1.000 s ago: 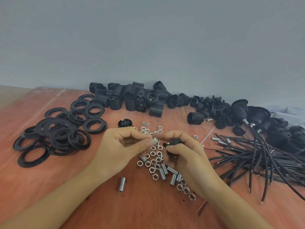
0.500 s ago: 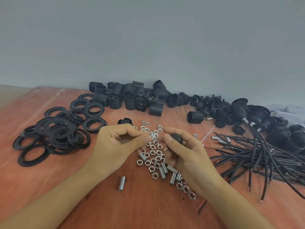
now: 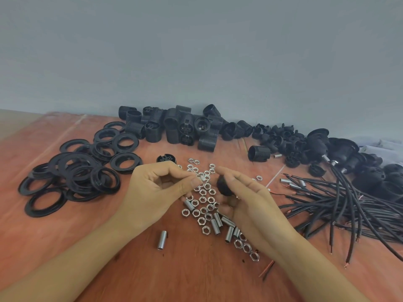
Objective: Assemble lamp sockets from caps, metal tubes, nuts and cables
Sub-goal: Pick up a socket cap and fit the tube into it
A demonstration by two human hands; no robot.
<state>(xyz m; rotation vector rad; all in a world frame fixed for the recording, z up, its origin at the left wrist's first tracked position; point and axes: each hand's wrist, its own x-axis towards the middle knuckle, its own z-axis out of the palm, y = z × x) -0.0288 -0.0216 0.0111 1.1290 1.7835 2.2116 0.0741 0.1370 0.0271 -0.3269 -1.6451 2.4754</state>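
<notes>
My left hand point(image 3: 159, 188) pinches a short metal tube point(image 3: 202, 178) between thumb and forefinger, above the pile of silver nuts point(image 3: 204, 200). A small gap separates it from my right hand point(image 3: 246, 197), which holds a black cap point(image 3: 224, 186) in its curled fingers. Loose threaded metal tubes point(image 3: 218, 224) lie among the nuts under my hands, and one tube point(image 3: 162, 240) lies apart to the left. Black cables point(image 3: 340, 205) with bare copper ends spread out on the right.
Black threaded rings point(image 3: 74, 171) are heaped at the left. Black socket bodies point(image 3: 174, 129) stand along the wall at the back, smaller caps point(image 3: 281, 138) to their right, and assembled sockets point(image 3: 340, 149) at far right. A single cap point(image 3: 166, 159) lies behind my left hand.
My hands have drawn slightly apart: the tube in my left hand and the cap in my right, close together a second ago, now have a gap between them.
</notes>
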